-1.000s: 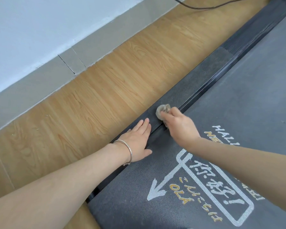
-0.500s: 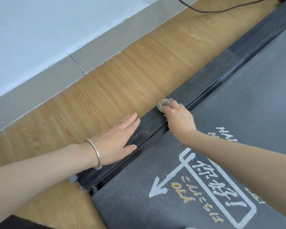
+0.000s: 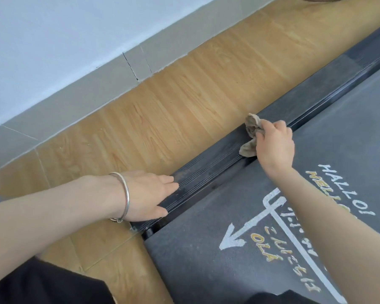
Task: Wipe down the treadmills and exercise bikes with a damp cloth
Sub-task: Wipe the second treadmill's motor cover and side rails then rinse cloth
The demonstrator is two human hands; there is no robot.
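The right hand [image 3: 274, 145] is closed around a crumpled beige cloth [image 3: 250, 137], pressing it onto the treadmill's black ribbed side rail [image 3: 208, 172]. Nearer the rail's end, the left hand [image 3: 147, 194] lies flat and open on the rail, holding nothing, a silver bangle [image 3: 125, 194] on its wrist. The grey running belt [image 3: 338, 119] lies just beside the rail

Both forearms are bare, no sleeves showing. The left hand [image 3: 148, 195] has 1 thin silver bangle [image 3: 125, 197] round the wrist. Black clothing [image 3: 46, 284] fills the corner at 7 o'clock.
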